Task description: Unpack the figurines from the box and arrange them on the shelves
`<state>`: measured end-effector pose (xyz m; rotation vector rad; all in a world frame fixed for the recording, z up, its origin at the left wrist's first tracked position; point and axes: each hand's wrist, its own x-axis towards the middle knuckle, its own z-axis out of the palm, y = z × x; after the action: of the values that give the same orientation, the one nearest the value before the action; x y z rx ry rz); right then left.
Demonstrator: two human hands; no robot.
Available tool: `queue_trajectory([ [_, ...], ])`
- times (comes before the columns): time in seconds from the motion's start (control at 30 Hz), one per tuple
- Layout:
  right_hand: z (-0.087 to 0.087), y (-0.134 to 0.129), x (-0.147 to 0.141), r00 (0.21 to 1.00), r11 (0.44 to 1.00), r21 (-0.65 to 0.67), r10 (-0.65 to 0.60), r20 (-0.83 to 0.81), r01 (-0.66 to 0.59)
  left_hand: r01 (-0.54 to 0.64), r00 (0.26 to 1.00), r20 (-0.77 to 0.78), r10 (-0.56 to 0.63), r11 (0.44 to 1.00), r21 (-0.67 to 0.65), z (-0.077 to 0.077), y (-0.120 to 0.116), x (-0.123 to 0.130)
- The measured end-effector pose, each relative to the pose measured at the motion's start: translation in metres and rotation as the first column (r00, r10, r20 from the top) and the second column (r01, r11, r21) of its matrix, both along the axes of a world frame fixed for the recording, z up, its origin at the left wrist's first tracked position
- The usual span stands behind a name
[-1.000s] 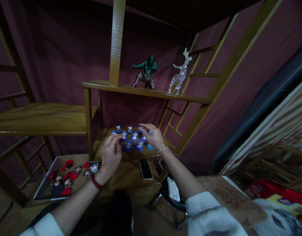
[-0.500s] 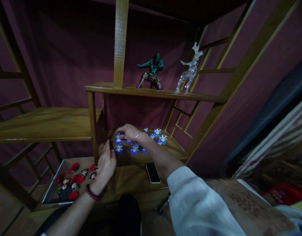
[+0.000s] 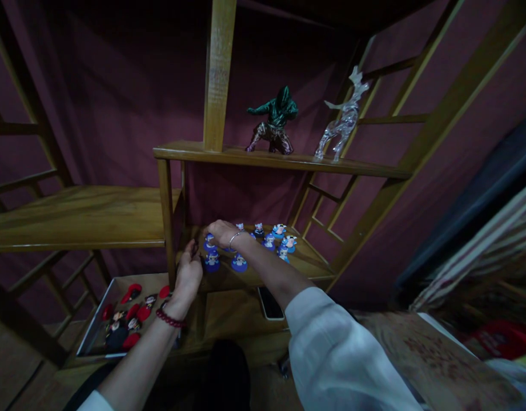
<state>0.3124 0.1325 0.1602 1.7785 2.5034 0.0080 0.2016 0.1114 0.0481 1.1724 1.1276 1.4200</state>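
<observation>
Several small cartoon figurines on round blue bases (image 3: 239,262) stand on the low wooden shelf (image 3: 305,265). My right hand (image 3: 222,234) reaches across from the right, its fingertips draped over a blue-based figurine (image 3: 210,242) at the left of the group. Just below it, my left hand (image 3: 188,275) rises beside the wooden post (image 3: 168,228), fingers bunched together. Whether something small sits in those fingers is too dark to tell. A shallow white-rimmed tray (image 3: 95,319) of red and dark pieces lies lower left, below my left wrist.
A black phone (image 3: 270,302) lies on the wooden board below the figurines. Above, a shelf holds a green hooded figure (image 3: 275,120) and a clear glass deer (image 3: 344,117). A wooden ladder-like frame (image 3: 438,125) rises at right, beside a striped curtain (image 3: 477,251).
My right hand has moved left across the figurines, from the right of the group to its left end. My left hand's fingers have closed together, and the view has shifted slightly.
</observation>
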Motion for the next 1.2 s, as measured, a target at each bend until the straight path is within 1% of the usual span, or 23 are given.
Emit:
queue_trajectory([
  [0.07,0.001,-0.001,-0.002,1.000,1.000,0.007,0.000,0.007,0.000,0.006,0.999,0.041,-0.005,1.000,-0.020,0.002,0.002,0.003],
  [0.17,0.002,-0.002,-0.003,1.000,1.000,0.016,0.001,0.021,-0.001,0.002,0.997,0.076,-0.004,1.000,0.025,-0.002,0.006,0.007],
  [0.3,0.001,-0.001,-0.003,1.000,1.000,0.014,-0.008,0.022,0.007,-0.017,0.998,0.067,0.011,0.997,0.082,-0.010,0.011,0.009],
  [0.37,-0.001,0.000,-0.002,1.000,1.000,0.017,0.002,0.016,-0.002,-0.014,0.998,0.063,0.008,0.995,0.097,-0.012,0.012,0.009],
  [0.47,0.000,-0.001,-0.002,1.000,1.000,0.018,0.008,0.012,-0.008,-0.003,0.997,0.075,-0.006,0.994,0.108,-0.010,0.009,0.008],
  [0.57,0.004,-0.006,-0.005,1.000,1.000,-0.004,-0.005,0.005,0.005,0.015,0.997,0.080,-0.022,0.997,0.080,-0.005,0.004,0.007],
  [0.7,0.010,-0.011,-0.012,0.999,0.999,-0.019,-0.043,0.002,0.043,0.015,0.999,0.030,-0.018,0.996,0.092,-0.005,0.003,0.005],
  [0.77,0.008,-0.009,-0.012,0.999,0.999,-0.013,-0.039,-0.004,0.039,0.015,1.000,-0.011,-0.014,0.992,0.128,-0.007,0.004,0.003],
  [0.87,0.003,-0.004,-0.011,1.000,1.000,-0.001,-0.013,-0.022,0.013,0.045,0.998,-0.056,-0.036,0.985,0.168,-0.010,0.005,0.001],
  [1.2,-0.001,0.000,-0.008,0.999,1.000,0.003,-0.012,-0.036,0.012,0.071,0.995,-0.083,-0.058,0.982,0.172,-0.008,0.003,0.000],
])
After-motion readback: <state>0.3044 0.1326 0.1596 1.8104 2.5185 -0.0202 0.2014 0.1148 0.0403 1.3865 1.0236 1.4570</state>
